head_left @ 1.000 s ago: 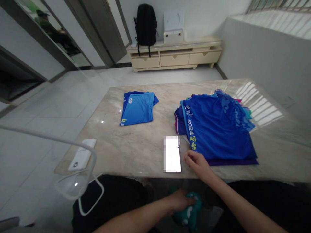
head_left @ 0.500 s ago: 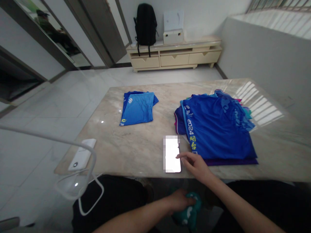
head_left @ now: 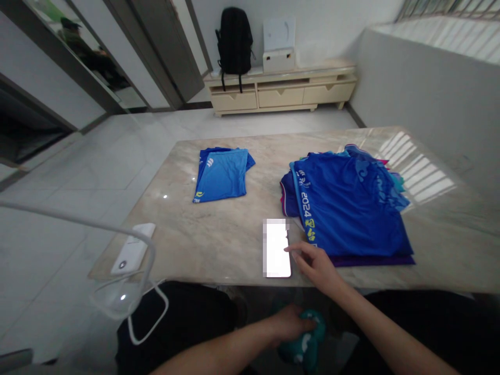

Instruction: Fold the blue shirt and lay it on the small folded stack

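My L hand (head_left: pixel 289 323) grips teal printed cloth (head_left: pixel 300 350) below edge of marble tbl (head_left: pixel 219 239) — R hand (head_left: pixel 314 263) loose, unclenched, index out over R edge of smartphone (head_left: pixel 277 252), can't tell if touching — phone's flat, just L of shirt pile (head_left: pixel 353 205).

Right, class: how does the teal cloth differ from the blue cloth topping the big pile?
The teal cloth is bunched up; the blue cloth lies fairly flat. The left hand grips the teal cloth; the blue cloth lies ungripped. Both carry white markings.
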`<state>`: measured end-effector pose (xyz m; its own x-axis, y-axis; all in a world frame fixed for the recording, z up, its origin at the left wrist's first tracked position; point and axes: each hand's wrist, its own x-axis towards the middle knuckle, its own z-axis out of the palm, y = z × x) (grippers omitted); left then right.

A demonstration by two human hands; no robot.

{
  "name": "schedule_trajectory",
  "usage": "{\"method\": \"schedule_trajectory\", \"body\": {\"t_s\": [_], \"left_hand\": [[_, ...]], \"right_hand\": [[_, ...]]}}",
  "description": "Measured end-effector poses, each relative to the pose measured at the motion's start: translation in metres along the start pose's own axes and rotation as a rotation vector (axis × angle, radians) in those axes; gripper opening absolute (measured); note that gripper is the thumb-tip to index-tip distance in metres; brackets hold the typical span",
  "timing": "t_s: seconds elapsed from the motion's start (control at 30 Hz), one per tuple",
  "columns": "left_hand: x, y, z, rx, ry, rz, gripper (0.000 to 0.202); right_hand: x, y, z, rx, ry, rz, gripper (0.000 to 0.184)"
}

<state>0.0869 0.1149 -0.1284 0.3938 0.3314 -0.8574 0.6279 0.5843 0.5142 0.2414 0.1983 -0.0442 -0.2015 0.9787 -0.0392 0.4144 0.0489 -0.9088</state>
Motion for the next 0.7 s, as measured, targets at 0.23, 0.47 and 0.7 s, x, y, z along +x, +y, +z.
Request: {"method": "schedule_trajectory", "body": {"t_s": [0.23, 0.47, 0.7], "left_hand": [[-0.0034, 0.0009, 0.0011, 0.010, 0.010, 0.016, 0.022], [-0.0036, 0.0016, -0.0001, 0.029, 0.016, 0.007, 0.023], [-0.0031, 0.0003, -0.0028, 0.017, -0.001, 0.002, 0.025]], "right_hand": [[-0.0031, -0.0009, 0.0007, -0.003, -0.063, -0.045, 0.026], [-0.0037, 0.0020, 0.0006, -0.059, -0.050, -0.074, 0.031], [-0.0027, 0.0024, 0.0008, -0.043, -0.030, -0.117, 0.031]]}}
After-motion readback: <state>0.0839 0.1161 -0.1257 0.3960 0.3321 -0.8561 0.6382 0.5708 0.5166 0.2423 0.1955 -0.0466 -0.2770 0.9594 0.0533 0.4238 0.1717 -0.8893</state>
